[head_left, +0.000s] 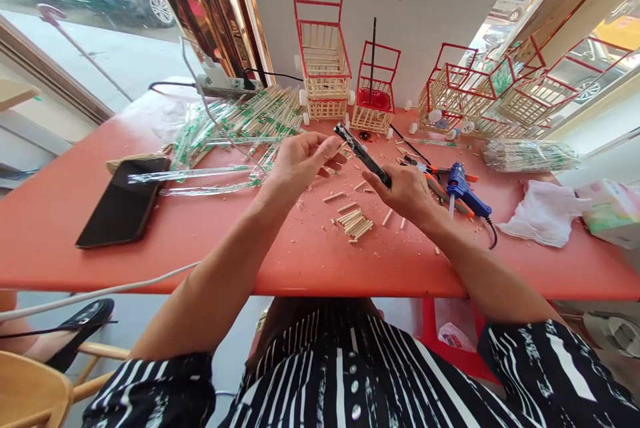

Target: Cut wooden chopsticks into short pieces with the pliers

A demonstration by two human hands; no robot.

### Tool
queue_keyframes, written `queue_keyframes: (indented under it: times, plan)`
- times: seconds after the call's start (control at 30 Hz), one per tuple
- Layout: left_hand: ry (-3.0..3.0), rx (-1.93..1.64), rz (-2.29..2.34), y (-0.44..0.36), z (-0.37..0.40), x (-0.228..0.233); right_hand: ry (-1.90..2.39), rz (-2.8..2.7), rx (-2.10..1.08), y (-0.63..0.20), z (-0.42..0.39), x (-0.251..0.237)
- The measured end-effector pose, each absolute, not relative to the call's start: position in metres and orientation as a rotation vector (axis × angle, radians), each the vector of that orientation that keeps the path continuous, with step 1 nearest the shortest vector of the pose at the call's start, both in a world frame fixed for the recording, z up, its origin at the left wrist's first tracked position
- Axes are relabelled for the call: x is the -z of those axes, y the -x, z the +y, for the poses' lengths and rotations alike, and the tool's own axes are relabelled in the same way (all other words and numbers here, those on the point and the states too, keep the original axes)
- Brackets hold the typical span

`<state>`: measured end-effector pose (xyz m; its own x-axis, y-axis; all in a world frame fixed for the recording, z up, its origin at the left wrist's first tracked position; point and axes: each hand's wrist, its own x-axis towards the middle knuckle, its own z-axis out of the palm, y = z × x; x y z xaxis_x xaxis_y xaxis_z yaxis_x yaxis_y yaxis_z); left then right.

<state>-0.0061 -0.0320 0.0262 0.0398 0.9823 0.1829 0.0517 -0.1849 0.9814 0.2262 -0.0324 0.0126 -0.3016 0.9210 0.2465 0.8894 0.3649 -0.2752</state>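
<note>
My left hand is raised over the table, thumb and fingers pinched on a short wooden stick, mostly hidden by the fingers. My right hand is wrapped round the lower end of a long black cutter-like tool with pale marks along it. Its far end points up and left, close to the stick and my left fingertips. Below both hands lies a small pile of short cut wooden sticks, with loose pieces and crumbs scattered round it.
A phone and wrapped chopsticks lie left on the red table. Small wooden carts with red trim stand at the back. Pliers, a blue glue gun, tissue and a chopstick bundle are right.
</note>
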Motion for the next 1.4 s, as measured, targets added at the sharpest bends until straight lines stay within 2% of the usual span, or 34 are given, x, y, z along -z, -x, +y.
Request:
queue_keyframes:
  times: [0.37,0.6,0.7,1.4]
  plan:
    - [-1.581,-1.416,1.147,-0.002,-0.031,-0.021,1.612,-2.288,-0.014,-0.221,-0.038,-0.02]
    - [-1.461,-1.425,0.942,-0.002,-0.03,-0.021,1.321,-2.336,-0.678,-0.232,-0.029,-0.021]
    - [-1.44,-1.428,0.917,-0.003,-0.031,-0.023,1.285,-2.308,-0.785,-0.233,-0.03,-0.022]
    - [-1.302,-1.351,0.876,-0.007,-0.038,-0.033,1.273,-2.337,-0.625,-0.229,-0.032,-0.025]
